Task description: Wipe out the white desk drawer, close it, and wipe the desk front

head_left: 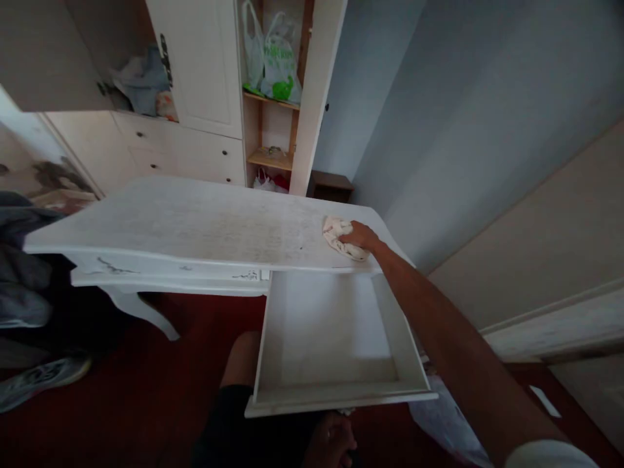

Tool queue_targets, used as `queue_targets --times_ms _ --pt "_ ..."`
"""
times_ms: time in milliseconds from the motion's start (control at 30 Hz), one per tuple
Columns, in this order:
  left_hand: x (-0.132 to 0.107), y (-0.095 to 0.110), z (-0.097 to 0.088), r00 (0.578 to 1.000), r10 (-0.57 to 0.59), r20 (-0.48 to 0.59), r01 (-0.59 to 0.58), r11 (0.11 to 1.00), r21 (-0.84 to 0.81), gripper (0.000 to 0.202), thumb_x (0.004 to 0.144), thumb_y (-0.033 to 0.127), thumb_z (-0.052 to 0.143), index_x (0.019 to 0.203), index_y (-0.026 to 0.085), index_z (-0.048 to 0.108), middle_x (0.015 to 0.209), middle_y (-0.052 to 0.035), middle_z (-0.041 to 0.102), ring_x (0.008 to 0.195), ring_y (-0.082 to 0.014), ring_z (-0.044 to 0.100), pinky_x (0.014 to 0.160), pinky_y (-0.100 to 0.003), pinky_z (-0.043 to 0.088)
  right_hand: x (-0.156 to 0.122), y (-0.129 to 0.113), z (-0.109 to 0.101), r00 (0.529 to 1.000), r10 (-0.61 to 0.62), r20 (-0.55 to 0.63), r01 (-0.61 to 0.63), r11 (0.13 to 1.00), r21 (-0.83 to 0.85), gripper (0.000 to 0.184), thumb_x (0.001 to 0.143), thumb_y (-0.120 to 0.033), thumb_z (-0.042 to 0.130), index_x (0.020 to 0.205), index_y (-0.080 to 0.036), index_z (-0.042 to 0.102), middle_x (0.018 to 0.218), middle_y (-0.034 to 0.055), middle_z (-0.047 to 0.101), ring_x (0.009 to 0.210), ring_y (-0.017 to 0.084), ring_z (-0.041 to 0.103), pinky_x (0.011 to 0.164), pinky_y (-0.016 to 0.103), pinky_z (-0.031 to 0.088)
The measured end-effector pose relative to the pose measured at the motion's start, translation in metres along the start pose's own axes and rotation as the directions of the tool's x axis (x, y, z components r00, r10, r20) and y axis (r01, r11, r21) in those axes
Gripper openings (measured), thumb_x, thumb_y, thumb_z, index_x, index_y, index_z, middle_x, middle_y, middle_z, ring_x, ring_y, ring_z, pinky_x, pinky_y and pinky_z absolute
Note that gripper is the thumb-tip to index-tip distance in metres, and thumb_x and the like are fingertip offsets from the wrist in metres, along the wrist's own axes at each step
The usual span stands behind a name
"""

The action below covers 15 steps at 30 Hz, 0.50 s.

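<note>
My right hand [361, 236] presses a crumpled cream cloth [341, 235] onto the worn white top of a table [234, 218], near its right end. Its fingers are bent over the cloth. Below the tabletop a white drawer [331, 325] is pulled out toward me, with nothing inside it. Under the drawer's front edge, close to my lap, my left hand [332, 441] is dim, with its fingers curled in. Whether it holds anything is hidden.
A white wardrobe [205, 71] stands behind the table, with doors open. Plastic bags [280, 68] sit on its shelf. A grey wall [453, 110] rises at the right. Clothes [22, 273] and a shoe [46, 380] are at left, above a red floor [131, 396].
</note>
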State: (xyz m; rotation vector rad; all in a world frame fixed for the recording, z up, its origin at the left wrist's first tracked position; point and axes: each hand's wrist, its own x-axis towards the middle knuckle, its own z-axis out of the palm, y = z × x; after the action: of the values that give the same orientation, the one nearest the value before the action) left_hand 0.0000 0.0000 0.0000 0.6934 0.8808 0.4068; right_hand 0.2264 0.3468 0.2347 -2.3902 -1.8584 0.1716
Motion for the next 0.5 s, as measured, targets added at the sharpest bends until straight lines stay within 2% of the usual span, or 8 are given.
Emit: queue_targets --times_ms 67,133,200,267,333,400,467,500 --pt "-0.001 0.002 -0.001 1.0 -0.003 -0.001 0.003 1.0 0.001 0.048 0.07 0.058 0.072 0.094 0.018 0.063 0.083 -0.0027 0.073 0.054 -0.0076 0.055 0.054 -0.022 0.033 -0.01 -0.007 0.0 0.999 0.018 -0.049 -0.019 1.0 -0.016 0.059 0.076 -0.045 0.074 0.127 -0.018 0.062 0.127 0.0171 0.069 0.114 0.035 0.066 0.092 0.041 0.052" --pt "-0.002 0.003 -0.002 1.0 -0.004 0.013 0.004 1.0 -0.002 0.045 0.071 0.056 0.072 0.095 0.018 0.064 0.085 -0.0033 0.073 0.055 -0.0082 0.056 0.054 -0.022 0.033 -0.026 -0.011 0.0 0.995 -0.004 -0.103 0.008 0.999 0.042 0.054 0.076 -0.041 0.073 0.125 -0.021 0.063 0.125 0.0137 0.071 0.113 0.033 0.067 0.091 0.04 0.051" --pt "-0.005 0.004 -0.004 1.0 0.003 0.02 -0.003 1.0 -0.011 0.044 0.072 0.054 0.072 0.095 0.018 0.064 0.086 -0.004 0.074 0.056 -0.0087 0.057 0.054 -0.021 0.034 -0.048 -0.011 0.001 0.983 -0.098 -0.152 0.122 0.98 0.158 0.046 0.076 -0.036 0.071 0.12 -0.021 0.066 0.121 0.0104 0.073 0.11 0.03 0.068 0.092 0.038 0.051" --pt "-0.008 0.004 -0.009 1.0 0.009 0.009 -0.009 1.0 -0.026 0.044 0.071 0.053 0.072 0.096 0.018 0.065 0.086 -0.0047 0.074 0.057 -0.0093 0.059 0.055 -0.022 0.035 -0.078 -0.009 0.004 0.962 -0.224 -0.16 0.262 0.92 0.29 0.037 0.074 -0.03 0.07 0.11 -0.02 0.069 0.113 0.0067 0.075 0.103 0.026 0.07 0.09 0.034 0.052" --pt "-0.011 0.007 -0.017 1.0 0.006 -0.017 -0.006 0.999 -0.042 0.045 0.07 0.052 0.074 0.097 0.018 0.065 0.086 -0.0055 0.075 0.058 -0.0103 0.06 0.056 -0.022 0.037 -0.112 -0.004 0.009 0.934 -0.341 -0.101 0.352 0.842 0.409 0.031 0.072 -0.026 0.07 0.102 -0.02 0.071 0.104 0.0037 0.077 0.095 0.024 0.071 0.087 0.033 0.053" --pt "-0.013 0.011 -0.027 0.999 0.002 -0.052 -0.004 0.999 -0.052 0.048 0.067 0.053 0.076 0.099 0.017 0.066 0.086 -0.0063 0.075 0.061 -0.0121 0.063 0.056 -0.023 0.04 -0.144 0.002 0.017 0.904 -0.427 0.011 0.368 0.79 0.491 0.031 0.071 -0.025 0.07 0.101 -0.021 0.074 0.103 0.0021 0.078 0.092 0.023 0.072 0.087 0.033 0.054" --pt "-0.014 0.018 -0.037 0.996 0.009 -0.085 -0.013 0.999 -0.05 0.052 0.064 0.055 0.08 0.096 0.017 0.067 0.088 -0.0071 0.075 0.063 -0.0139 0.064 0.057 -0.024 0.042 -0.167 0.012 0.027 0.897 -0.431 0.097 0.327 0.796 0.508 0.033 0.07 -0.023 0.069 0.102 -0.024 0.075 0.107 0.0012 0.078 0.095 0.023 0.072 0.089 0.033 0.054" --pt "-0.014 0.021 -0.042 0.996 0.017 -0.093 -0.021 0.999 -0.047 0.054 0.062 0.058 0.081 0.094 0.017 0.068 0.089 -0.008 0.076 0.064 -0.0145 0.065 0.058 -0.025 0.044 -0.174 0.019 0.033 0.913 -0.39 0.118 0.287 0.821 0.493 0.034 0.071 -0.022 0.068 0.104 -0.026 0.075 0.111 0.001 0.078 0.098 0.024 0.072 0.091 0.034 0.054"
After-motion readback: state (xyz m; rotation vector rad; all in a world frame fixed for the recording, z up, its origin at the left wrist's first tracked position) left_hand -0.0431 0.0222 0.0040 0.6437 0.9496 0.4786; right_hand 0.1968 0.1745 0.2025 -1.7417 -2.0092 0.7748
